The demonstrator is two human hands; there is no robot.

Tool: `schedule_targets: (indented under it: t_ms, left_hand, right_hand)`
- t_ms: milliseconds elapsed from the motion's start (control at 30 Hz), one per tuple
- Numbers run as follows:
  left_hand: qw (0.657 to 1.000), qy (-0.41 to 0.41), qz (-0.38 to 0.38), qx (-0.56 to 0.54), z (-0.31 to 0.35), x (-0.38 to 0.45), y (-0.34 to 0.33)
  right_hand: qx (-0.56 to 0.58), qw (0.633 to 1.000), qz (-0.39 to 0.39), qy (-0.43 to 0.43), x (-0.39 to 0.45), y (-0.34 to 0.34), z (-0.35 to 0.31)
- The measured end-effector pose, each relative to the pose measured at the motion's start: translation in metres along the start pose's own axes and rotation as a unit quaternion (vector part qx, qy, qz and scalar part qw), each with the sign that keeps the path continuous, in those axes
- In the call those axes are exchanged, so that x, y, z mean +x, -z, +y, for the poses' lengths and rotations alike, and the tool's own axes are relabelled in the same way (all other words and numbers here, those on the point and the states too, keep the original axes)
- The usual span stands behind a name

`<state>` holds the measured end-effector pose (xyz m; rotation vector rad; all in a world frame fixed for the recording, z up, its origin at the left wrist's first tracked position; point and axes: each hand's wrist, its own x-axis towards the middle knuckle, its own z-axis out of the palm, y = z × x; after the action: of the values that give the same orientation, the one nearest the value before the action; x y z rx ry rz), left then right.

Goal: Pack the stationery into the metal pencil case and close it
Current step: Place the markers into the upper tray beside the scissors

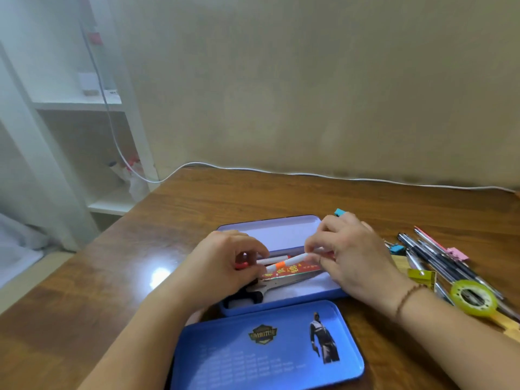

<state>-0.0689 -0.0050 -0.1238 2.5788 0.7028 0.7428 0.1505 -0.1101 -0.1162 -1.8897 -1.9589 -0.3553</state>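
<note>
The blue metal pencil case (281, 304) lies open mid-table, its upper lid (270, 230) flat behind it and a printed blue panel (267, 347) in front. Inside lie scissors (281, 285), a red printed strip (292, 270) and a second white marker (274, 260). Both hands hover over the case. My left hand (225, 266) and my right hand (349, 254) pinch the two ends of a white marker with an orange band (284, 263), held slightly tilted just above the contents. A teal-tipped item (339, 212) pokes out behind my right hand.
Right of the case lie several pens (439, 257), a blue binder clip (395, 248), a pink clip (457, 253), a yellow packet (420, 275) and a yellow-green tape roll (474, 296). A white cable (281, 171) runs along the wall edge. White shelves (76, 102) stand at left.
</note>
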Motion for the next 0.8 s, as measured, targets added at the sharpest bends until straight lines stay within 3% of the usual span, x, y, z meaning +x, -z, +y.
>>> schedule_targets:
  t_ms: [233, 533, 700, 800]
  left_hand:
    - [0.998, 0.040, -0.018, 0.045, -0.004, 0.003, -0.002]
    - [0.988, 0.107, -0.012, 0.112, 0.004, 0.002, -0.006]
    - [0.990, 0.104, 0.012, 0.096, 0.005, 0.003, -0.005]
    - [0.992, 0.099, 0.017, 0.072, 0.006, 0.001, -0.006]
  right_hand:
    - [-0.029, 0.997, -0.074, -0.014, 0.014, -0.006, -0.009]
    - [-0.013, 0.999, -0.042, -0.024, 0.016, -0.005, -0.011]
    - [0.105, 0.979, 0.048, -0.170, 0.006, 0.048, 0.027]
    - [0.026, 0.965, -0.095, -0.242, -0.008, 0.072, 0.041]
